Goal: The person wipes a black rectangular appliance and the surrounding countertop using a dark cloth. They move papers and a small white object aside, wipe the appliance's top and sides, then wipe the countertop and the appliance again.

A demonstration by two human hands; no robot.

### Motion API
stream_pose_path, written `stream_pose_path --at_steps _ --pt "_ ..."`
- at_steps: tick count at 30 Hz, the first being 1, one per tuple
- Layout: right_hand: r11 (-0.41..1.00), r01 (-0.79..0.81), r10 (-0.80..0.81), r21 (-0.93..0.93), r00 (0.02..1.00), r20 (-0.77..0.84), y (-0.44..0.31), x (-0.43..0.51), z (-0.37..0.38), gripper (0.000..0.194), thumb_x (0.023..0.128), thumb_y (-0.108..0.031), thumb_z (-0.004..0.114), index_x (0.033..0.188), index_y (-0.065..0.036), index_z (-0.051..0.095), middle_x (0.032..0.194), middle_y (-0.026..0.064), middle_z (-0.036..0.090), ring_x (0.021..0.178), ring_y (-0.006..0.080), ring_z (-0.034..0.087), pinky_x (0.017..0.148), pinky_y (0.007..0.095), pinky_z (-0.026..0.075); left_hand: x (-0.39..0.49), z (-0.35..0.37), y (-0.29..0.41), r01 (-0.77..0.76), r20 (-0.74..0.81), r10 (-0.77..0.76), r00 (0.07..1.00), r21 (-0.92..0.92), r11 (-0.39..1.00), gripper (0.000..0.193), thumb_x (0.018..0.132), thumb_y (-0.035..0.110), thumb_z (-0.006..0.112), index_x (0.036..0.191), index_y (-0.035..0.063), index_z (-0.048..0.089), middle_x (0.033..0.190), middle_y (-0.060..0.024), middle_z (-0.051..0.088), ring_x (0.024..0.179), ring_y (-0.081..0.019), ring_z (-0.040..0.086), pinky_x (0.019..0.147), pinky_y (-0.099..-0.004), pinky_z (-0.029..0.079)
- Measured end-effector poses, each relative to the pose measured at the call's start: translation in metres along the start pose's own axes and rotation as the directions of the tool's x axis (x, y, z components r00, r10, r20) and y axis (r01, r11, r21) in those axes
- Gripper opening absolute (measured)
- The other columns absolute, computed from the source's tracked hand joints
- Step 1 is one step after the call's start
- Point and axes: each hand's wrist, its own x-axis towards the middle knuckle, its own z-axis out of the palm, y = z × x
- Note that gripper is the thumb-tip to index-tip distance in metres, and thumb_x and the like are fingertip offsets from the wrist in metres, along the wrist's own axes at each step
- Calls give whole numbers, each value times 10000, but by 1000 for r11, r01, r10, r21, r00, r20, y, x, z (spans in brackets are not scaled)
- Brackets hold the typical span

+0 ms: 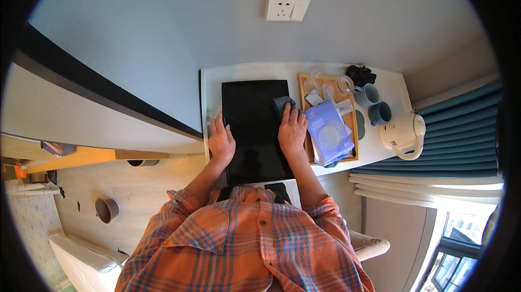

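A glossy black rectangular panel (254, 129) lies in front of me across a white tabletop (212, 78), its near end close to my shirt. At its left edge rests my left hand (222, 141), fingers extended along the side and thumb at the rim. My right hand (292, 129) presses a dark blue-grey cloth (281, 105) onto the panel's right edge, beside a wooden tray (302, 82). In that tray lie a purple printed packet (327, 129), small white packets (345, 107) and clear glasses (315, 80).
Right of the tray stand a light blue mug (368, 96), a dark blue mug (380, 114) and a cream electric kettle (403, 135). A black crumpled item (361, 75) sits behind. A socket (287, 5) is on the wall, blue curtains (456, 129) at right, a bin (107, 210) on the floor.
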Motion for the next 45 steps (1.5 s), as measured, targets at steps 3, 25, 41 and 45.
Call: stream_pose_path --at_steps 3,25,41,45 --pt "1000 8 -8 1 1000 4 -2 -9 -3 566 865 -66 551 1416 46 490 1258 220 575 1018 344 556 892 425 469 2 0 1 29 25 -29 999 20 999 503 952 139 586 1427 137 420 1195 -135 559 882 -417 638 654 -493 543" --pt "981 25 -46 192 993 108 5 -20 -30 588 850 41 508 1437 20 477 1364 280 483 1070 425 508 997 482 444 4 -2 3 36 140 -39 989 20 999 561 935 98 585 1458 23 396 1212 -182 530 889 -407 635 691 -468 548" --pt "764 537 -528 356 839 -132 -123 119 32 432 877 -62 553 1302 -71 630 1449 80 522 1208 371 490 983 465 454 -73 -86 7 228 730 -157 665 2 974 370 970 266 601 1117 -2 391 796 -292 674 755 -507 667 688 -584 530" --pt "734 538 -513 414 839 -182 -120 98 32 448 857 -30 550 1293 -71 643 1427 86 551 1164 378 516 986 477 456 -74 -85 9 302 732 -175 659 -44 952 333 998 251 563 1103 3 367 814 -305 672 776 -519 661 712 -594 523"
